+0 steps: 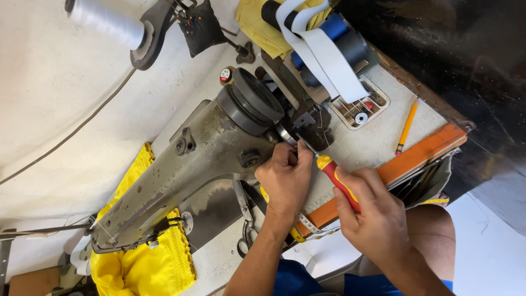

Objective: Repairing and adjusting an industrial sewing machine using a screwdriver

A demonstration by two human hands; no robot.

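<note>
While my left hand [286, 176] pinches a small part beside the sewing machine's handwheel [253, 102], my right-hand fingers [350, 189] grip a screwdriver [334, 174] whose tip is still engaged there, the adjustment seemingly unfinished.

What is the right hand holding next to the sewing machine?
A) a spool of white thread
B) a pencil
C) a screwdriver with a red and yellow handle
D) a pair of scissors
C: the right hand grips the red and yellow screwdriver, its tip pointed at the sewing machine beside the left hand.
</note>
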